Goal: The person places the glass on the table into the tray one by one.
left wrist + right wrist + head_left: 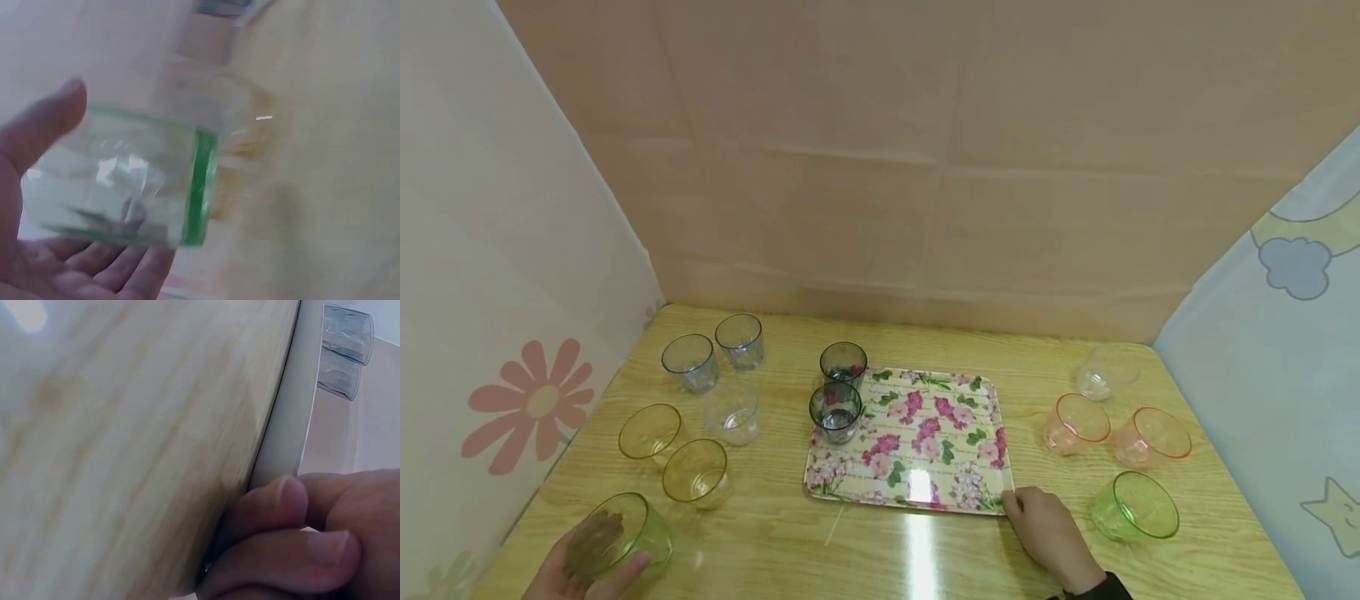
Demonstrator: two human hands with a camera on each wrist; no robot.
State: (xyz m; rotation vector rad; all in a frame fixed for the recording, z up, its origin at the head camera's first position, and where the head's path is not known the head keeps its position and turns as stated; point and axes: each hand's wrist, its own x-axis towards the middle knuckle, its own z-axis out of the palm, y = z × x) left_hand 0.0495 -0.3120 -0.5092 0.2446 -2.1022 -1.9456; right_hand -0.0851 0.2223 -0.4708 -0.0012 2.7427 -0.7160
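While the left hand [557, 577] holds a green glass [119, 175] in a wide grip, the right hand [1051, 533] narrowly pinches the tray [913, 450]. Two dark glasses [836, 410] stand on it.

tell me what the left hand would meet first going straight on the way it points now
Likely the nearer yellow cup, beyond the green cup the left hand holds; depth is unclear, so it might pass over.

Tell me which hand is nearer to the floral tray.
The right hand: it grips the floral tray at its near right corner. The left hand is well off to the tray's left, holding a green cup.
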